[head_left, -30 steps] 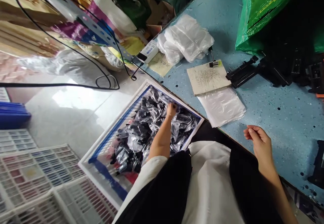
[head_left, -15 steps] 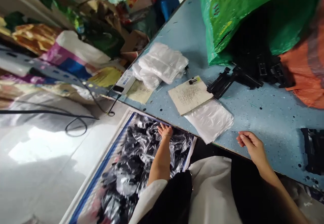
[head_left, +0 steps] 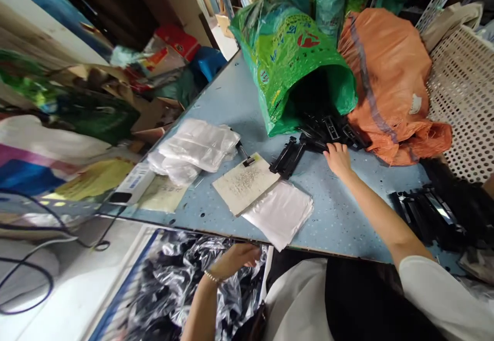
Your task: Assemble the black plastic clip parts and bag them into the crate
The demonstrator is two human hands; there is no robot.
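My right hand [head_left: 338, 159] is at the mouth of a green sack [head_left: 266, 73], its fingers closed on the near end of a black plastic part [head_left: 314, 144]. Several more black parts spill out of the sack there. Two slim black parts [head_left: 288, 157] lie beside a stained cardboard piece [head_left: 243, 186]. My left hand [head_left: 239, 256] hangs at the table's front edge, over a bin of black pieces in clear bags [head_left: 165, 279]. Its fingers are loosely bent and apart, with nothing visible in them.
Clear plastic bags lie in a pile [head_left: 200, 143] and a flat stack [head_left: 280, 212] on the blue table [head_left: 339, 228]. An orange sack [head_left: 389, 73] and a perforated white basket [head_left: 463, 99] stand at right. More black parts [head_left: 432, 212] lie at the right edge. Cables [head_left: 38, 274] hang at left.
My right hand has moved forward from the table's front edge to the black parts at the green sack. My left hand has turned, its fingers now bent. The view has swung right.
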